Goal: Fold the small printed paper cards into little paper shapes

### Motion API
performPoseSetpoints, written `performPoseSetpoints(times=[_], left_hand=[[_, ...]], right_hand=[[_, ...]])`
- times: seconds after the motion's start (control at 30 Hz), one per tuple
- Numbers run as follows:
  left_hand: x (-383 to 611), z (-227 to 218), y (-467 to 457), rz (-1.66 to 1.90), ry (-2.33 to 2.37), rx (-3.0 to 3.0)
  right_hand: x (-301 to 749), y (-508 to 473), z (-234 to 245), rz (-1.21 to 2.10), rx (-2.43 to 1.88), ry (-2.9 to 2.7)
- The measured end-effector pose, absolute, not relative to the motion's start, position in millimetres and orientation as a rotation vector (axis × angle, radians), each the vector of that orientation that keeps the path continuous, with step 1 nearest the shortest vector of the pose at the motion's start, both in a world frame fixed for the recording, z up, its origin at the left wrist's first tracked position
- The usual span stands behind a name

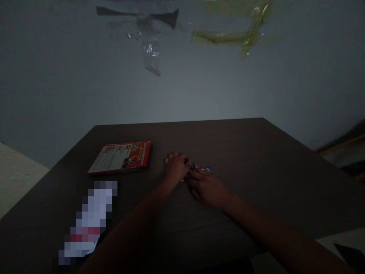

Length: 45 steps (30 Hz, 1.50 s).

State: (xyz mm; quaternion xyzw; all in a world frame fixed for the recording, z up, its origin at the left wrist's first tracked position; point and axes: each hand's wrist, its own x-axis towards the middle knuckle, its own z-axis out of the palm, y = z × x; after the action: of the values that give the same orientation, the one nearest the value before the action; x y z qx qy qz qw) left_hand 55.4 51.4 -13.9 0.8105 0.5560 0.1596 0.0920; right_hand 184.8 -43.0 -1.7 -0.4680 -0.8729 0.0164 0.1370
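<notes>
Near the middle of the table lies a small flat printed piece (207, 169), like a card, with a blue edge and a dark and pink pattern. Most of it is hidden under my hands. My left hand (177, 164) rests on its left side, fingers bent and closed on it. From the right, my right hand (207, 184) lies low over the piece, its fingers bent together against it. The two hands almost touch at the fingertips.
A red box or booklet (122, 156) with white printed text lies left of my hands. Closer to me on the left is a blurred-out, pale oblong item (89, 220). The dark wooden table (228, 140) ends near a wall with peeling tape (151, 49).
</notes>
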Motion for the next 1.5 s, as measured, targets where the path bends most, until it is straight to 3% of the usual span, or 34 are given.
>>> performPoseSetpoints(times=[0.47,0.63,0.93,1.2,1.5], left_hand=[[37.5,-7.0,25.4,0.617,1.290,2.398],[31.8,-6.1,1.8,0.467,1.278,2.629],[37.9,-0.4,-7.2,0.179,1.228,2.880],[40.3,3.9,-7.5,0.151,1.201,2.864],[44.4,-0.7,-6.7,0.208,1.043,2.896]], right_hand=[[187.2,-42.2,-4.3,0.089,-1.324,-2.492],[199.2,-35.4,-2.4,0.285,-1.228,-2.369],[258.9,-21.0,0.8,0.227,-1.804,-2.065],[256.6,-18.3,-5.0,0.217,-1.779,-2.142],[247.9,-15.3,-11.2,0.446,-1.760,-1.931]])
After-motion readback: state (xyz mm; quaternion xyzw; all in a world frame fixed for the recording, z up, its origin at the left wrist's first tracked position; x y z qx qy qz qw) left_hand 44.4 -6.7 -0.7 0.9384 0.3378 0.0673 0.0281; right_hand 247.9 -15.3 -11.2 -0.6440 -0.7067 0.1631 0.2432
